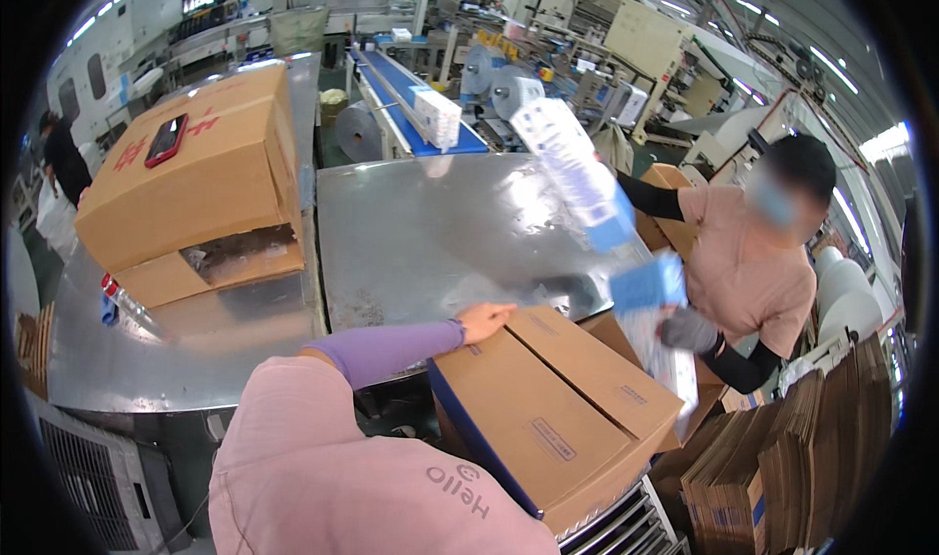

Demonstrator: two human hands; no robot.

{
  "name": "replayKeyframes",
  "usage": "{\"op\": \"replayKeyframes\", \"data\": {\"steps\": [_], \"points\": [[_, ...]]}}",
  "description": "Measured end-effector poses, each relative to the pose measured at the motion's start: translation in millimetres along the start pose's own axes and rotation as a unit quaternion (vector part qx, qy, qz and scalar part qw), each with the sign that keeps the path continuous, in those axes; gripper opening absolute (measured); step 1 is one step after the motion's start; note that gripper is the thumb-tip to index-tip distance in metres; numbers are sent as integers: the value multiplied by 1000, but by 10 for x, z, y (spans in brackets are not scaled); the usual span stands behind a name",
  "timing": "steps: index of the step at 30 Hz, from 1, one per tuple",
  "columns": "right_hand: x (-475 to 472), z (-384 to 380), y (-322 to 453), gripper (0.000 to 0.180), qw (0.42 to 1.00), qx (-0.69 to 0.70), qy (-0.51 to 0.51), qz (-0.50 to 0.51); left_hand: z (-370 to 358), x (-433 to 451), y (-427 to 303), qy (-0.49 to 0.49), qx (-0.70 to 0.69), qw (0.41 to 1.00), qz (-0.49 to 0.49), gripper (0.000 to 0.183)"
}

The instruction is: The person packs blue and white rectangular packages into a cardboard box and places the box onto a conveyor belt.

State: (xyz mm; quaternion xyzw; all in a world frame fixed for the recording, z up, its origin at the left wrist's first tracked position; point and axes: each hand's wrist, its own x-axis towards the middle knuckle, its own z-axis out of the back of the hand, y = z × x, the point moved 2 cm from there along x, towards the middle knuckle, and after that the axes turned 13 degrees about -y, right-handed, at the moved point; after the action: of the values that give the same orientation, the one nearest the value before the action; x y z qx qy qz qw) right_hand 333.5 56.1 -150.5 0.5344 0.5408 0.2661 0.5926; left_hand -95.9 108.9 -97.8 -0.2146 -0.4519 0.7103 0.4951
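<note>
My left hand [486, 323], below a purple sleeve, rests across the far end of a brown cardboard carton [543, 423]. Its fingers point right and look straight, with no object seen in them. The carton's top flaps are folded down with a narrow dark gap between them, and printing marks the flaps. Below its near end is a roller conveyor [623, 526]. My right hand is out of view. Across the carton, a co-worker holds a blurred white-and-blue plastic-wrapped pack [576, 166] and, in a grey glove [689, 331], another such pack [651, 287].
A metal table [396, 225] lies beyond the carton. To its left stands a large carton [198, 159], torn at one side, with a red-cased phone [167, 140] on top and a clear bottle [136, 309] beside it. A blue belt conveyor [400, 89] carries packs. Flattened cartons [792, 452] stand right.
</note>
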Motion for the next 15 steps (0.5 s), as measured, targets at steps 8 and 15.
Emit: {"op": "replayKeyframes", "data": {"steps": [8, 15], "points": [[-85, 94, 349, 27, 999, 24, -21, -5, -1159, -311, 351, 115, -213, 926, 290, 70], [-438, 72, 1280, 30, 996, -34, 41, -67, -508, -383, -65, 275, -321, 893, 153, 65]]}}
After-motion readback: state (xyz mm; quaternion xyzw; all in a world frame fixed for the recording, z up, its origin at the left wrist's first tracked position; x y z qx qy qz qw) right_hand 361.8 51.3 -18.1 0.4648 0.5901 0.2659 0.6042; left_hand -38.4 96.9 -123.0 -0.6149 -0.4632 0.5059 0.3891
